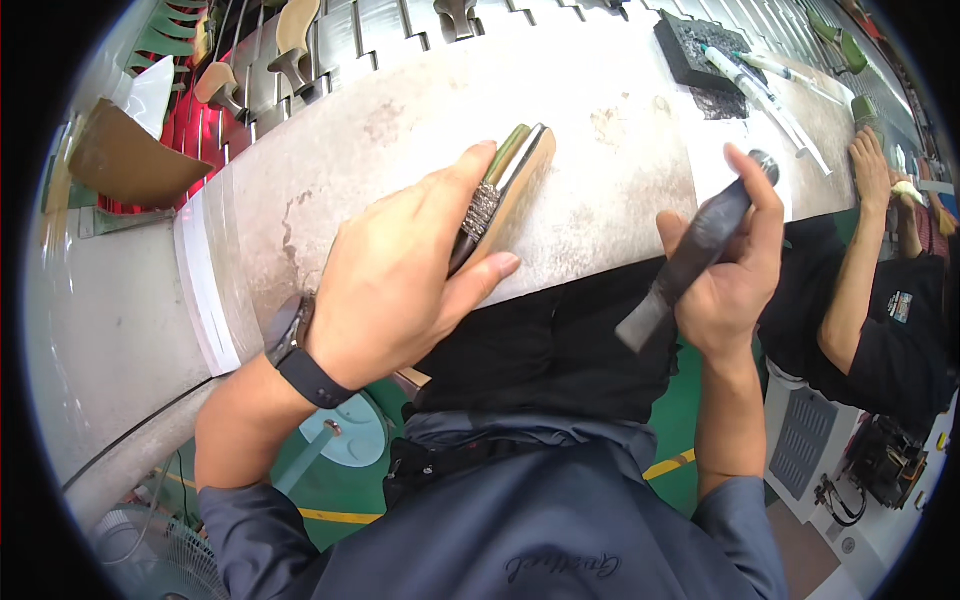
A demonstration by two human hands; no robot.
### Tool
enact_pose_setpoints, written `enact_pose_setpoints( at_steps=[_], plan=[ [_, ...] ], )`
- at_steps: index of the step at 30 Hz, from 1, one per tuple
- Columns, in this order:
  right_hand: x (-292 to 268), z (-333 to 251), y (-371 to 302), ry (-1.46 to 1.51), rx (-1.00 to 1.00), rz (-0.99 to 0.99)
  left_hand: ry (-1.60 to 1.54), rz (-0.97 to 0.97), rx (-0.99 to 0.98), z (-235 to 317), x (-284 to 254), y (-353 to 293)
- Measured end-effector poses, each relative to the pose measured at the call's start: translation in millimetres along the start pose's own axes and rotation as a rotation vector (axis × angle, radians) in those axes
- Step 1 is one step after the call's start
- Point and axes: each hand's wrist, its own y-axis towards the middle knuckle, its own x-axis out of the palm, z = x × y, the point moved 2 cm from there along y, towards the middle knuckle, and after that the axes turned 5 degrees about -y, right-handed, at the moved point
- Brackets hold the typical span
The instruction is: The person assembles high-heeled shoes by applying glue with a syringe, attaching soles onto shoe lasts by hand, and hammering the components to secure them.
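My left hand [390,270] is closed around a slim layered shoe piece [518,185]. It has a tan sole side, black and white edges, a green strip and a glittery band, and it is tilted up off the table. Part of it is hidden behind my fingers. To the right, my right hand [735,300] grips a dark bar-shaped tool [700,245] with a rounded top and a flatter, lighter lower end. The tool is slightly blurred, so its exact kind is unclear. It is held apart from the shoe piece, over the table's front edge.
Both hands are at a pale, stained worktable [620,120]. Syringes [765,90] lie by a black block [690,50] at the far right. Heeled shoe parts [295,70] stand on the metal rack behind. At right, a co-worker's arm [860,250] reaches over the table. A curved brown sheet [135,160] is at left.
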Motion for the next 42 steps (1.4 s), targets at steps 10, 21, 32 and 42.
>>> enact_pose_setpoints(
  at_steps=[10, 21, 32, 42],
  plan=[
    [25.8, -31.6, 13.4, 0.361, 0.051, -0.406, -0.013, -0.108, -0.039, -10.2, -3.8, 9.7],
    [43.2, -56.5, 55.8, 0.088, 0.063, -0.611, -0.060, -0.099, 0.012, -12.1, -7.8, 13.8],
    [48.3, -30.4, 66.5, 0.304, 0.395, -0.428, -0.065, -0.083, 0.057, -14.9, -7.8, 11.9],
    [52.3, -46.9, 38.1, 0.368, 0.081, -0.606, -0.089, -0.037, 0.061, -13.6, -4.9, 8.8]
  ],
)
